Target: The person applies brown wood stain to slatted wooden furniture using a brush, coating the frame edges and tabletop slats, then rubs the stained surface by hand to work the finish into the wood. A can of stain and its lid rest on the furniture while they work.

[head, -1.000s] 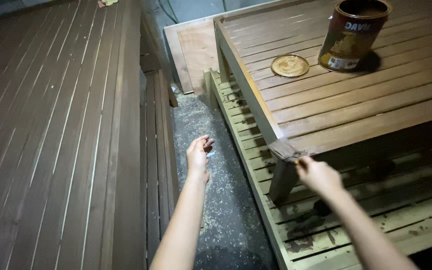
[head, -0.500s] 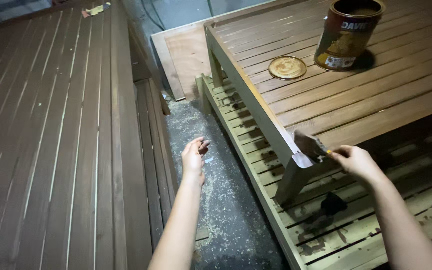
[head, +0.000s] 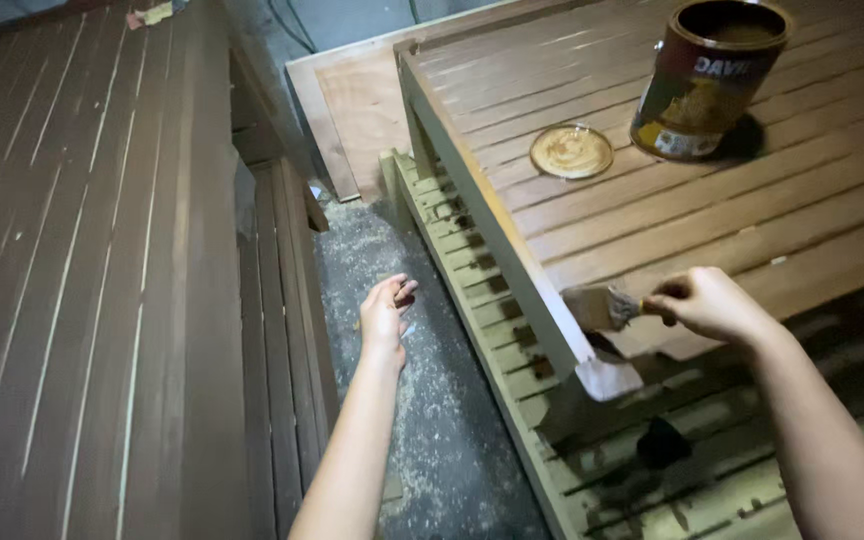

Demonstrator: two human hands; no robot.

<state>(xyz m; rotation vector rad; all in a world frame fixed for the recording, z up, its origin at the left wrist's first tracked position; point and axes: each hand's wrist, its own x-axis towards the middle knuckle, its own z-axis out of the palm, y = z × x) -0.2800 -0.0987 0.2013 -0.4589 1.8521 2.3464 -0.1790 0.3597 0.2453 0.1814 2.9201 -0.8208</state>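
Brush (head: 600, 306) was pinched in your right hand (head: 710, 303), fingers closed round the handle, bristles laid against the near corner of the slatted table (head: 652, 215), right at the edge where the top met the side rail. Your left hand (head: 386, 311) wasn't holding anything, it hung loose and half open over the dusty floor (head: 422, 400) between the table and the dark slatted panel (head: 82, 270) on your left, fingers a bit curled, touching nothing. Open tin (head: 704, 82) sat upright further back on the table top, well apart from the brush, and its round lid (head: 571, 151) lay flat just beside it, inside face up with stain on it. Under the table there was a paler pallet (head: 472, 270) with dark drips on it. A plywood sheet (head: 362, 115) leaned at the far end of the gap, sawdust all over the floor
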